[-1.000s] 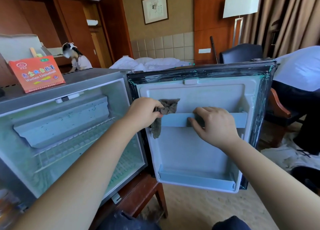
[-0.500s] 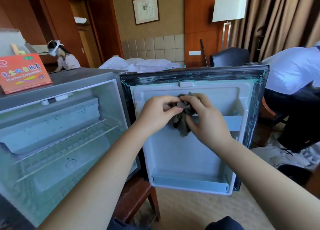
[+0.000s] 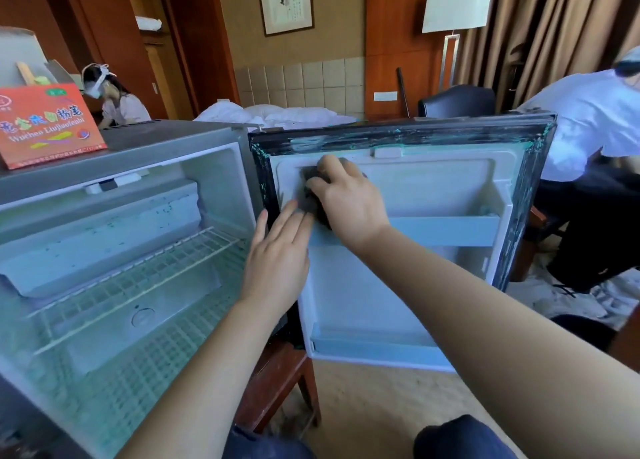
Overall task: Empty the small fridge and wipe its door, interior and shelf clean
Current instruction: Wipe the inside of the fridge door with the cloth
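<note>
Small fridge (image 3: 221, 167) stands open facing the camera, boxy, grey top, pale plastic liner speckled with teal flecks. Door (image 3: 433, 188) swung out to the right, hinge edge on its left, inner face toward the camera, long axis across. Black gasket (image 3: 398, 138) round the door's edge, scuffed and smeared teal. White wire shelf (image 3: 138, 275) lies level across the interior, bars running front to back; nothing on it. Flat pale-blue rail (image 3: 446, 230) runs horizontally across mid door, a shallow bin (image 3: 374, 347) along the door's bottom edge.

Cloth (image 3: 310, 176) dark grey, bunched, soft, pressed on the inner panel at the door's upper-left corner, just beside the gasket.

Right hand (image 3: 346, 199) palm down on the cloth, fingers curled round it, gripping and pressing it to the panel, forearm coming in from lower right. Left hand (image 3: 277, 254) flat, fingers straight and together, holding nothing, tips pointing up at the cloth's lower edge by the hinge edge; whether they touch the cloth can't tell.

Orange printed carton (image 3: 45, 126) at the fridge top's left edge. Fridge sits on a dark wooden stand (image 3: 277, 382)
</note>
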The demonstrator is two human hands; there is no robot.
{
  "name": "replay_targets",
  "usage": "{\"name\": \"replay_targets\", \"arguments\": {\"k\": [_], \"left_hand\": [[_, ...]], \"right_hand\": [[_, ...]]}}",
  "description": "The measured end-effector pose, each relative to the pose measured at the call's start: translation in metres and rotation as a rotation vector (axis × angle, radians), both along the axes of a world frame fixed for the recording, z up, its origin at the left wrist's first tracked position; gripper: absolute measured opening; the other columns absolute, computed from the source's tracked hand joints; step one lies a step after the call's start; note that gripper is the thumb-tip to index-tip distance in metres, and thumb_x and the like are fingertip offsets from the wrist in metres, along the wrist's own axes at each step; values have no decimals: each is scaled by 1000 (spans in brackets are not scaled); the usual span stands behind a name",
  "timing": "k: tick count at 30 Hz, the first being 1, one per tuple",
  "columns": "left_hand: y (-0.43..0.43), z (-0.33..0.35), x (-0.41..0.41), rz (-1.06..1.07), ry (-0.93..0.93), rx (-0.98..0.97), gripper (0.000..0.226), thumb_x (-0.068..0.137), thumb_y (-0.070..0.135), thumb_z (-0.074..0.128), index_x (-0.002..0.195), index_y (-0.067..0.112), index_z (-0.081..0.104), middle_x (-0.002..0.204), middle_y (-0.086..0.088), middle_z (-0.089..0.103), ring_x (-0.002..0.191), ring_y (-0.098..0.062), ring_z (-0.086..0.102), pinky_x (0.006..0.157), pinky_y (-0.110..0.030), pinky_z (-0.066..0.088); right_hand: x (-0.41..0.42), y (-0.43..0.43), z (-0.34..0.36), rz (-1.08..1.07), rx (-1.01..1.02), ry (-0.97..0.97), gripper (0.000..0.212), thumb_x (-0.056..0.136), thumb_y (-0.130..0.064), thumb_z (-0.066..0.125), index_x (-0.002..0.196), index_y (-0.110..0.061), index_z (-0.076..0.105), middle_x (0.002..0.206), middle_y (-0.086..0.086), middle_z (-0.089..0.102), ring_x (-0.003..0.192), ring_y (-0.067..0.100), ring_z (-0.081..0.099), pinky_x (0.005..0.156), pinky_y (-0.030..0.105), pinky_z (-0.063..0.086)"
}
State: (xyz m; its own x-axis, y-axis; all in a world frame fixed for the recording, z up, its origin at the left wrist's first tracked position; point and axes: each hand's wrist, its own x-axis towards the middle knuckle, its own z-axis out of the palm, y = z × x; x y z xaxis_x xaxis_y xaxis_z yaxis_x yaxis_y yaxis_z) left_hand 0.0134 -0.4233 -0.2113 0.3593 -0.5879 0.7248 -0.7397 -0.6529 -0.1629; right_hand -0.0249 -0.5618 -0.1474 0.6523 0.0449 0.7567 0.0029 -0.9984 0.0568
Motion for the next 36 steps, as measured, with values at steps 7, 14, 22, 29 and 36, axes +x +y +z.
{"name": "replay_targets", "arguments": {"k": [7,14,22,29,36], "left_hand": [[-11,5,-3,-50,106,-63,52,66,-8,69,117,-1,62,122,-13,64,128,-27,52,104,-54,38],[-2,4,1,-91,145,-83,55,68,-11,60,121,2,60,128,-11,61,131,-25,47,106,-54,36],[-3,2,3,-117,154,-117,55,71,-9,46,123,2,58,130,-13,59,133,-20,37,104,-55,38],[0,0,3,-109,195,-68,53,68,-18,56,118,-2,58,130,-18,57,135,-28,43,101,-60,42],[-13,3,-3,-36,229,-76,62,76,-14,48,134,8,52,138,-6,54,142,-21,33,112,-52,27]], "right_hand": [[0,-3,-9,39,145,61,35,89,-22,42,108,-12,70,123,10,53,111,34,47,85,40,47],[13,9,30,56,153,358,31,81,-5,57,101,-23,72,110,4,64,101,26,59,69,23,34],[-11,-12,41,75,242,800,34,101,-23,41,127,-20,61,135,0,57,123,21,49,100,25,35],[-14,-4,12,-82,182,686,63,96,-64,20,95,-16,60,112,8,59,106,28,55,76,33,36],[-76,-102,16,-429,-5,706,43,103,-38,22,141,-30,40,127,12,49,117,34,52,94,45,46]]}}
